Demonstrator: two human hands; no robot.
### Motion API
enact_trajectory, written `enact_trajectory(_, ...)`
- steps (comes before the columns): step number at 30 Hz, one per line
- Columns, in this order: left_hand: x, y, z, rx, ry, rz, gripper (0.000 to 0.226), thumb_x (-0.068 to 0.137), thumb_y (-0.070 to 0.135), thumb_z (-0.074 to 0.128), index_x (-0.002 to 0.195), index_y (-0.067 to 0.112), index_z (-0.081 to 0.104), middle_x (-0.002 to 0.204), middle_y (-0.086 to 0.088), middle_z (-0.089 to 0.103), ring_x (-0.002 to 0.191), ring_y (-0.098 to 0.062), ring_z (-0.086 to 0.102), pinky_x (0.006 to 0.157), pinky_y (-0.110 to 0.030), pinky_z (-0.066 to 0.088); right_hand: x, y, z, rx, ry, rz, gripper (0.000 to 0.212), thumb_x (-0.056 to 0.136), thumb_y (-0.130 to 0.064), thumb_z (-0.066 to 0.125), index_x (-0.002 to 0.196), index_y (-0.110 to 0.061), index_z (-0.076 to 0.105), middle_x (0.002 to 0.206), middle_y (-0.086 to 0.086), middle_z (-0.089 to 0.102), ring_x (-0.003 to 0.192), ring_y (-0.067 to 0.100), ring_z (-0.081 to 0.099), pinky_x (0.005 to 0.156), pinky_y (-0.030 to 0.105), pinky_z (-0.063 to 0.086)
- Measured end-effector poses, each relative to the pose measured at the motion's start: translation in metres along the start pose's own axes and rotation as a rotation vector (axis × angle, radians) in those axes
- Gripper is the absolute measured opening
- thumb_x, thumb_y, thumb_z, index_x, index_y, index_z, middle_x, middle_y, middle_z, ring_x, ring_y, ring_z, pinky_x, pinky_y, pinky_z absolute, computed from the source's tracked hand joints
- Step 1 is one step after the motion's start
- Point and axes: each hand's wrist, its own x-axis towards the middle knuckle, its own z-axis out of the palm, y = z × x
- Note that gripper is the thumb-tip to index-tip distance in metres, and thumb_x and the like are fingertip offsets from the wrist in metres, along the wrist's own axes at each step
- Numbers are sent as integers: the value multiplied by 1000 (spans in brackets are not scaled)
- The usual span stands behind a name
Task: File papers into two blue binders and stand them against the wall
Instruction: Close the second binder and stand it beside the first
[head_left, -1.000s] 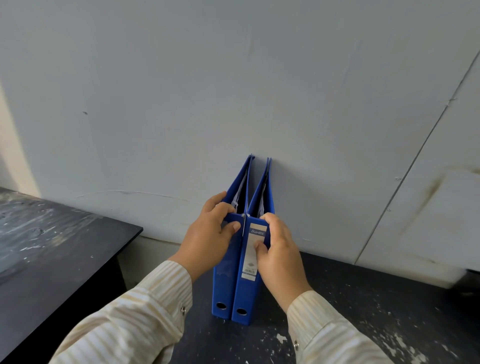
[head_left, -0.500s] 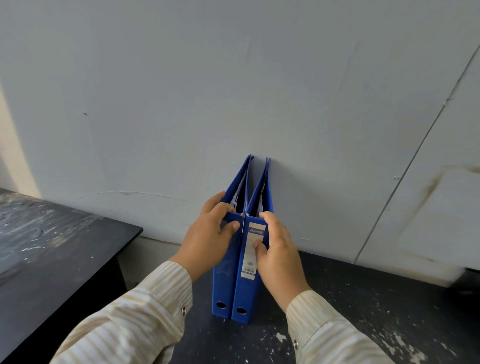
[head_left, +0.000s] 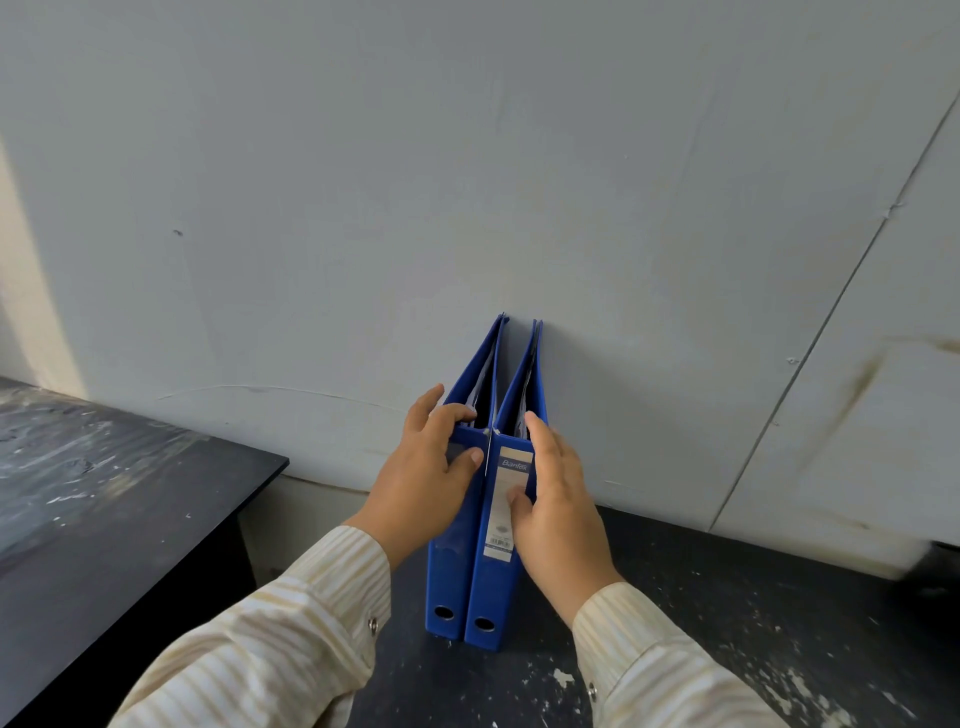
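Two blue binders stand upright side by side on a dark tabletop (head_left: 727, 634), spines toward me and far edges touching the pale wall (head_left: 467, 182). The left binder (head_left: 444, 582) has a plain spine. A white label runs down the spine of the right binder (head_left: 493, 592). White paper edges (head_left: 484, 371) show inside the covers from above. My left hand (head_left: 426, 478) grips the left binder's top, fingers over the edge, thumb on the spine. My right hand (head_left: 558, 499) holds the right binder, thumb on the label, fingers stretched along its right cover.
A second black table (head_left: 104, 493) stands to the left, separated by a gap (head_left: 306, 514) along the wall. The tabletop under the binders is scuffed with white paint flecks (head_left: 789, 686). A seam (head_left: 831, 322) runs diagonally down the wall on the right.
My right hand's fingers have straightened and slid off the binder's top onto its right side. My left hand's fingers have loosened slightly. The binders have stayed in place.
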Motion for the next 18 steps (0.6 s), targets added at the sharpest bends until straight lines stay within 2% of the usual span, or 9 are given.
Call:
enact_trajectory(2,-1,0,1,2,5,1,38,92,24,58,125,36,45,155,11,13,91,25,42,63,5,31,-1,-1,0,2,1,-10,82,94,-12,49,137,-58,-4,152,-3,20,116,11,52,79,29,58)
enact_trajectory(4,-2,1,2,1,5,2,39,92,23,59,126,35,45,156,9,12,82,39,35,62,6,32,-3,-1,1,11,9,-12,89,95,-13,49,130,-64,-15,153,-3,17,113,10,54,76,26,58)
enact_trajectory(9,-3,3,2,-25,17,12,40,91,19,60,126,32,45,156,4,11,81,46,28,65,13,30,-5,-1,2,36,38,-6,93,94,-14,50,124,-67,-20,155,-4,10,112,9,53,73,19,55)
enact_trajectory(12,-5,3,2,-25,21,19,40,91,20,60,126,33,44,155,6,10,84,45,29,67,12,33,-6,-1,2,39,47,-6,94,94,-14,51,123,-67,-21,155,-5,8,115,8,51,75,16,53)
enact_trajectory(15,-7,3,1,-10,25,28,43,91,24,60,128,35,41,154,12,9,86,43,28,62,7,36,-8,-2,1,41,56,-10,94,93,-13,52,124,-65,-20,155,-4,9,117,7,49,77,14,50)
enact_trajectory(18,-10,3,1,-22,44,48,45,90,26,60,127,39,39,152,20,8,109,27,26,75,4,27,-8,-1,1,45,58,-4,93,92,-12,53,127,-61,-18,155,-3,11,117,7,48,77,15,51)
